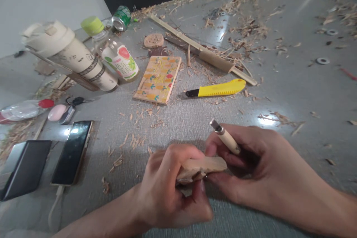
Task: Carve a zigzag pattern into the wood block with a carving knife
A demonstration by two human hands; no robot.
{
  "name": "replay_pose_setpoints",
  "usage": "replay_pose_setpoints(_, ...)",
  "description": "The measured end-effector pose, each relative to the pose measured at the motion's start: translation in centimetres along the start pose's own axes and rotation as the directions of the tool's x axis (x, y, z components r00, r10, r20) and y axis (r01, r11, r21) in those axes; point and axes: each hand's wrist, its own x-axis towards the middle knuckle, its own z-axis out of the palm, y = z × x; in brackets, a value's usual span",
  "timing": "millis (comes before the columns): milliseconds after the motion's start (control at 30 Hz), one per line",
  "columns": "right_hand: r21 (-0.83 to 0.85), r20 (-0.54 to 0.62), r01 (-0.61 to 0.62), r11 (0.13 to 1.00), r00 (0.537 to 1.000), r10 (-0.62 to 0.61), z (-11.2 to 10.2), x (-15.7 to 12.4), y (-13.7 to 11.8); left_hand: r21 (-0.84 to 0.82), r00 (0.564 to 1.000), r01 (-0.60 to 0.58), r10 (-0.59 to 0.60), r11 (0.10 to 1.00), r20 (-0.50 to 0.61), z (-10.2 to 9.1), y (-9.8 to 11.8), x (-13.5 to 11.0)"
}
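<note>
My left hand [170, 189] is closed around a pale, roughly carved piece of wood [203, 166] near the front of the grey mat [195, 119]. My right hand [251, 163] meets it from the right, fingers wrapped round a small carving tool with a light wooden handle [227, 139]. The tool's metal tip points up and away from me. The thumb and fingers of my right hand also touch the end of the wood piece. Wood chips lie scattered on the mat in front of both hands.
A yellow utility knife [219, 89], a patterned wooden board [158, 79] and a long wooden-handled blade [206, 55] lie beyond. A cream tumbler [69, 55], a bottle [117, 54] and a can [121, 18] stand at the left. Two phones [72, 152] lie at the near left.
</note>
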Motion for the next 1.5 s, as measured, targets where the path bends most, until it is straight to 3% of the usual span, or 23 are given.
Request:
replay_pose_setpoints(733,-0.008,-0.005,-0.015,1.000,1.000,0.015,0.09,-0.03,0.14,-0.007,1.000,-0.003,0.003,1.000,0.021,0.03,0.06,0.14)
replay_pose_setpoints(1500,0.054,-0.019,-0.008,0.999,1.000,0.009,0.28,0.02,-0.17,0.083,0.999,-0.035,0.038,0.996,-0.032,0.07,0.59,0.15)
